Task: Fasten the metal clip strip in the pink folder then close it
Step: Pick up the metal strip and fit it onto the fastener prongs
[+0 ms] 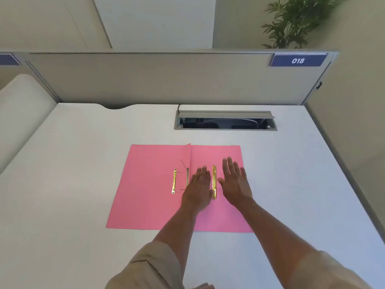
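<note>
The pink folder [145, 195] lies open and flat on the white desk. On its right half a loose gold metal clip strip [214, 181] lies lengthwise. My left hand [199, 184] rests flat just left of that strip, fingers spread, holding nothing. My right hand [235, 182] hovers flat just right of the strip, fingers apart and empty. On the left half sits a second gold strip [174, 181], and beside it, near the fold, a grey fastener bar [187, 176] with thin prongs sticking up.
A white desk [73, 184] carries the folder. An open cable hatch [226, 122] lies behind the folder. A grey partition [145, 78] with a blue "018" sign [298, 60] closes the back. A plant [295, 21] stands beyond it.
</note>
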The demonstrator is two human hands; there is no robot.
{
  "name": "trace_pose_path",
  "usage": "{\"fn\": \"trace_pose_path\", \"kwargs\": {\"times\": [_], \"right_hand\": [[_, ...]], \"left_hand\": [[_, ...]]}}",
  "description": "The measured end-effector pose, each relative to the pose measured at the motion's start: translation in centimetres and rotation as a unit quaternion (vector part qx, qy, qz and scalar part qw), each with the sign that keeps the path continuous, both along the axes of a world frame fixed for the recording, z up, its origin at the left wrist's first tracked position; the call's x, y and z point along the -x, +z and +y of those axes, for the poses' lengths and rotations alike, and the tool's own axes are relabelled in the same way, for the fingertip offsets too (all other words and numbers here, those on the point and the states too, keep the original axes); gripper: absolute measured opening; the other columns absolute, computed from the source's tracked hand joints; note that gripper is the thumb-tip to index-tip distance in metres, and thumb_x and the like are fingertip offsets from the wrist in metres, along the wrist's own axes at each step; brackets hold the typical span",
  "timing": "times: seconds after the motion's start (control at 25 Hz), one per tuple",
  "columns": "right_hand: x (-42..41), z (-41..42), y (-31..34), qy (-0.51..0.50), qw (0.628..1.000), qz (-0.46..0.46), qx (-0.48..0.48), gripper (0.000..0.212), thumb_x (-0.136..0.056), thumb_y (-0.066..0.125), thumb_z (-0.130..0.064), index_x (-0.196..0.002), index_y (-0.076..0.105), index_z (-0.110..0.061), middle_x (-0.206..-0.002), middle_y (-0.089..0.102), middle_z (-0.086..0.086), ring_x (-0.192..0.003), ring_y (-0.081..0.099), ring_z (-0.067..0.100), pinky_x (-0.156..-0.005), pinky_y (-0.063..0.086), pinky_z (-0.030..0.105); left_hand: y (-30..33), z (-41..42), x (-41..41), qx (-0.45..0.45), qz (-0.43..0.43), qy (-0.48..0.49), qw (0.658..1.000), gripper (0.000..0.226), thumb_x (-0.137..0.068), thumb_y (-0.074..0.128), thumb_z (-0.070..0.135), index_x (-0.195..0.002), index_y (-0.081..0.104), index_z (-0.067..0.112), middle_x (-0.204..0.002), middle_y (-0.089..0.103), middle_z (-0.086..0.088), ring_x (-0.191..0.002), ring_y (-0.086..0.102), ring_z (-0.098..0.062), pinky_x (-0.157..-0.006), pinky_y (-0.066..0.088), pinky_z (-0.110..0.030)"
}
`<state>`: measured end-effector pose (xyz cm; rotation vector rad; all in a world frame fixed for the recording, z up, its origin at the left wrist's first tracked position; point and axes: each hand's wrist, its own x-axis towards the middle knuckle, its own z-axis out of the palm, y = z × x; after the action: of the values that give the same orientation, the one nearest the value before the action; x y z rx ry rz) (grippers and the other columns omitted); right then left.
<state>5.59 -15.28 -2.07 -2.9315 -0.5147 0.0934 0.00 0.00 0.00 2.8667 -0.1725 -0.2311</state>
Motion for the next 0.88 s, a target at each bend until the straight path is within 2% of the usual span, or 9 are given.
{"fn": "trace_pose_path", "kwargs": {"times": [0.16,0.32,0.44,0.56,0.68,0.88], "right_hand": [[-0.9,0.2,-0.8,-0.006,0.999,0.030,0.023,0.072,-0.102,0.041,-0.042,-0.157,0.007,-0.012,-0.166,0.011,0.013,-0.151,0.014,0.037,-0.122,0.015,0.050],[-2.4,0.6,-0.5,0.005,0.999,0.044,0.027,0.067,-0.099,0.051,-0.036,-0.152,0.023,-0.008,-0.155,0.035,0.014,-0.137,0.041,0.035,-0.111,0.036,0.045],[-3.5,0.8,-0.1,0.013,0.998,0.057,0.031,0.055,-0.098,0.053,-0.028,-0.148,0.033,-0.012,-0.145,0.047,0.012,-0.125,0.051,0.034,-0.101,0.044,0.044],[-4.5,1.2,0.1,0.018,0.998,0.045,0.036,0.047,-0.097,0.052,-0.017,-0.143,0.042,-0.018,-0.135,0.052,0.013,-0.115,0.053,0.033,-0.093,0.047,0.043],[-5.1,1.6,0.2,0.020,0.998,0.049,0.023,0.050,-0.093,0.053,-0.005,-0.139,0.050,-0.023,-0.131,0.052,0.012,-0.113,0.051,0.031,-0.091,0.047,0.040],[-5.2,2.0,0.4,0.032,0.998,0.046,-0.002,0.048,-0.091,0.054,-0.002,-0.134,0.058,-0.023,-0.134,0.053,0.009,-0.115,0.050,0.030,-0.092,0.047,0.040]], "left_hand": [[-0.7,0.0,0.1,0.008,0.032,0.007,0.999,0.072,-0.103,0.047,0.033,-0.157,0.013,0.002,-0.168,0.001,-0.016,-0.156,0.001,-0.031,-0.127,0.010,-0.042],[-1.3,-0.2,-0.3,-0.013,0.044,-0.012,0.999,0.077,-0.102,0.049,0.035,-0.157,0.010,-0.001,-0.168,0.003,-0.016,-0.156,0.004,-0.031,-0.127,0.011,-0.040],[-1.5,-0.2,-0.7,-0.019,0.045,-0.015,0.999,0.078,-0.102,0.051,0.036,-0.156,0.012,-0.003,-0.167,0.008,-0.019,-0.155,0.009,-0.032,-0.127,0.013,-0.041],[-1.9,-0.2,-0.8,-0.017,0.045,-0.017,0.999,0.078,-0.101,0.052,0.036,-0.156,0.013,-0.005,-0.166,0.011,-0.021,-0.155,0.012,-0.034,-0.126,0.013,-0.041],[-2.3,-0.3,-0.8,-0.016,0.045,-0.013,0.999,0.078,-0.101,0.052,0.036,-0.155,0.013,-0.005,-0.166,0.010,-0.021,-0.155,0.012,-0.034,-0.126,0.013,-0.041],[-2.6,-0.2,-0.7,-0.012,0.038,-0.016,0.999,0.078,-0.101,0.050,0.036,-0.155,0.013,-0.005,-0.166,0.010,-0.021,-0.155,0.011,-0.033,-0.126,0.013,-0.040]]}}
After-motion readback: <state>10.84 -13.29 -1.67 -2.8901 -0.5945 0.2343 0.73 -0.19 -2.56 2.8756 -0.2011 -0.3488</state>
